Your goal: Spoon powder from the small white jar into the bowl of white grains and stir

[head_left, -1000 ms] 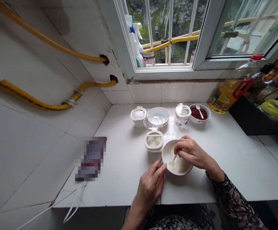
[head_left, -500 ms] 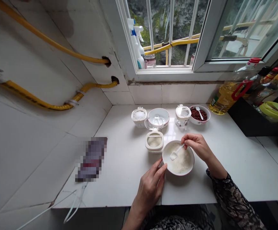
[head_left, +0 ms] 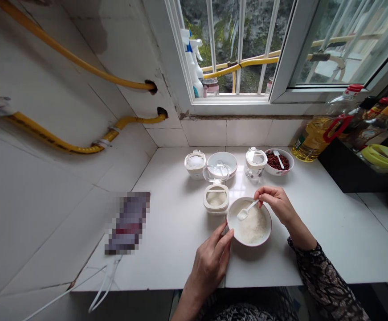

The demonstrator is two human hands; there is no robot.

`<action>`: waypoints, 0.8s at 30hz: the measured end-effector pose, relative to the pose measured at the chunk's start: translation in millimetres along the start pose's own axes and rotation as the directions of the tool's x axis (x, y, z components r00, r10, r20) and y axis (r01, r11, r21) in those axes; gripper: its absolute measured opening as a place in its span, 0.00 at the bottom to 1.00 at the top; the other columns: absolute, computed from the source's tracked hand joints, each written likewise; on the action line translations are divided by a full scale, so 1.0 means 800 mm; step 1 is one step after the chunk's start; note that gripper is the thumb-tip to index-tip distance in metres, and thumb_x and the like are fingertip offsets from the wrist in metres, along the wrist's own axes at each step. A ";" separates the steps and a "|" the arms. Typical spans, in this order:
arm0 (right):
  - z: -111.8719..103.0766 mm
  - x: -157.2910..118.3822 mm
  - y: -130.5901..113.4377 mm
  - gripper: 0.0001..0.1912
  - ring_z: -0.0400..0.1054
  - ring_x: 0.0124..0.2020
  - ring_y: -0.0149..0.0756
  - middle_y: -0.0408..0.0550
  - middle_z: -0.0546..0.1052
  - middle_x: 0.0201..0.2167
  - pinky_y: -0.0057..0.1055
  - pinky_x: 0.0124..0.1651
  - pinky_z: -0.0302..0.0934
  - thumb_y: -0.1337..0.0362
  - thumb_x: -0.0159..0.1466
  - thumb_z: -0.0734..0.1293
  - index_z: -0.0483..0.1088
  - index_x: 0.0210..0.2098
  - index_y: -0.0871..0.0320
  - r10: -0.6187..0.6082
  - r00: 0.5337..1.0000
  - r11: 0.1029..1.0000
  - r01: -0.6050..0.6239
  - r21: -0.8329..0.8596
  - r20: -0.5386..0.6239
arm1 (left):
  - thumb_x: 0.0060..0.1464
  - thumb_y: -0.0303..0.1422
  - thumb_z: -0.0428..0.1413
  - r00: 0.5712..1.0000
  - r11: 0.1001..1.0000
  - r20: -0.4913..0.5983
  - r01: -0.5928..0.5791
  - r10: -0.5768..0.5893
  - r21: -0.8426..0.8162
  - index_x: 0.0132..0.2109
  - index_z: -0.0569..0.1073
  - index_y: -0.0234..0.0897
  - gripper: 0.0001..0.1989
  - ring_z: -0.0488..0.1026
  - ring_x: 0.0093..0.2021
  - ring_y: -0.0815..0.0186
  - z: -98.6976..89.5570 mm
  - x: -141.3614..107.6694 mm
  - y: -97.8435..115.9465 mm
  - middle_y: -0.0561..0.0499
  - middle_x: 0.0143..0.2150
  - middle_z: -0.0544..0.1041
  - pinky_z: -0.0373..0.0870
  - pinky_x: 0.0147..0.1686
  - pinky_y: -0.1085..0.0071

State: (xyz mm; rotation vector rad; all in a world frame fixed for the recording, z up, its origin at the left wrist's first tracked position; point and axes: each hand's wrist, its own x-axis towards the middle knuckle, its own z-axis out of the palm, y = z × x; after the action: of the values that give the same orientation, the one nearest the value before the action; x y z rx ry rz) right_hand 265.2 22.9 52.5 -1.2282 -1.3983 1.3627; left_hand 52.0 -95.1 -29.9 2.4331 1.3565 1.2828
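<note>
A white bowl [head_left: 233, 232] holding white grainy powder [head_left: 254, 225] stands on the counter in front of me. My left hand [head_left: 213, 256] grips the bowl's left rim between thumb and fingers. Pinched by its handle in my right hand [head_left: 274, 201] is a small white spoon [head_left: 243, 214]; its head is over the left part of the powder and carries a little white stuff. Just behind and left of the bowl sits a square white jar [head_left: 216, 199] with its clear lid up and pale grains inside.
Along the back stand a jar of white powder [head_left: 195, 162], a bowl [head_left: 229, 159], a lidded jar [head_left: 255, 161] and a bowl of red beans [head_left: 276, 162] with a spoon. An oil bottle [head_left: 310, 138] and a black condiment rack [head_left: 341, 169] stand right. A pixelated flat object [head_left: 130, 223] lies left.
Almost nothing differs. My right hand and the spoon have barely shifted over the bowl, while my left hand stays on the rim. The whole view has moved very slightly.
</note>
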 end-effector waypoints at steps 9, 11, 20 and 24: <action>0.002 0.001 0.002 0.06 0.66 0.23 0.33 0.42 0.72 0.17 0.34 0.35 0.63 0.63 0.52 0.66 0.75 0.24 0.57 -0.033 0.999 0.998 0.035 0.061 -0.032 | 0.64 0.19 0.49 1.000 1.000 -0.004 -0.003 0.003 -0.003 0.59 0.69 0.33 0.18 0.75 0.59 0.57 0.001 -0.001 0.000 0.34 0.57 0.76 0.78 0.52 0.67; 0.009 0.000 0.001 0.06 0.68 0.25 0.34 0.43 0.75 0.21 0.34 0.36 0.64 0.62 0.55 0.67 0.75 0.27 0.57 -0.101 0.993 0.992 0.106 0.063 -0.068 | 0.64 0.19 0.49 1.000 1.000 -0.007 -0.006 0.006 -0.001 0.59 0.69 0.33 0.19 0.76 0.59 0.57 0.001 -0.001 -0.001 0.34 0.56 0.76 0.78 0.52 0.67; 0.048 -0.008 0.006 0.13 0.73 0.35 0.39 0.47 0.83 0.34 0.40 0.46 0.61 0.73 0.68 0.60 0.75 0.40 0.54 -0.724 0.666 0.510 0.694 -0.508 0.183 | 0.64 0.19 0.48 1.000 1.000 -0.004 -0.014 0.014 0.001 0.59 0.69 0.33 0.19 0.76 0.58 0.57 0.000 0.000 -0.001 0.34 0.56 0.76 0.78 0.52 0.67; 0.044 -0.011 0.002 0.13 0.72 0.34 0.38 0.46 0.83 0.35 0.39 0.45 0.60 0.75 0.68 0.60 0.74 0.42 0.55 -0.765 0.609 0.426 0.722 -0.545 0.209 | 0.63 0.18 0.48 1.000 1.000 0.006 -0.013 0.013 -0.004 0.59 0.69 0.31 0.19 0.76 0.58 0.56 0.000 0.000 -0.001 0.33 0.56 0.76 0.78 0.52 0.66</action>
State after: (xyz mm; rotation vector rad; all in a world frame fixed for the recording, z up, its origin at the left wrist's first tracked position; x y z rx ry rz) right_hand 232.7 7.0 48.6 -0.7634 -2.0560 0.2249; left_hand 51.3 -94.5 -30.5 2.4455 1.3379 1.2787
